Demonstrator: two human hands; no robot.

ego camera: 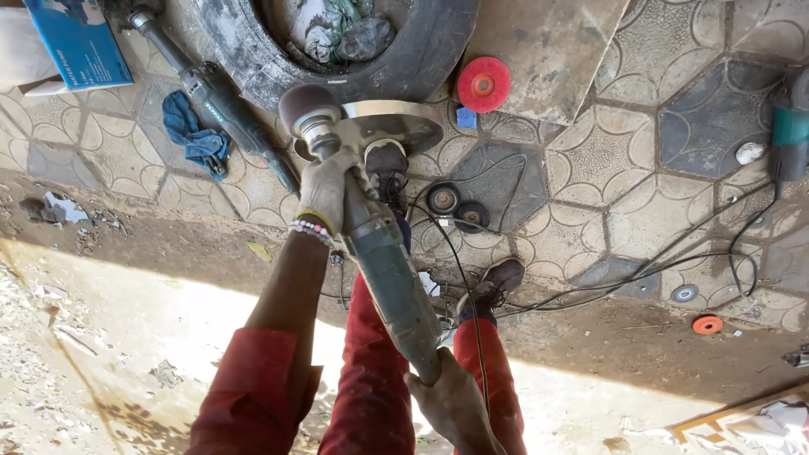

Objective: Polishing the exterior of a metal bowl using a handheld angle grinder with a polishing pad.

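Gripping a long grinder (383, 261), gloved left hand (323, 190) clenched near its head, right hand (451, 403) wrapped around the rear handle.

Left hand (323, 192), gloved, is wrapped round the front of a green power polisher (383, 261) | right hand (451, 403) is closed on its rear end | the polisher's dark drum (305, 108) is set beside a round metal plate (396, 126) | the plate is pinned under a shoe (386, 165) | a tyre (337, 50) and red disc (484, 84) are seen behind.

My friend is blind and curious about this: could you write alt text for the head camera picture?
Seen from above, a person in red clothes holds a long power polisher, gloved left hand near its head, right hand at the rear, its drum beside a round metal disc pinned under one shoe. A tyre and red brush wheel lie on patterned paving.
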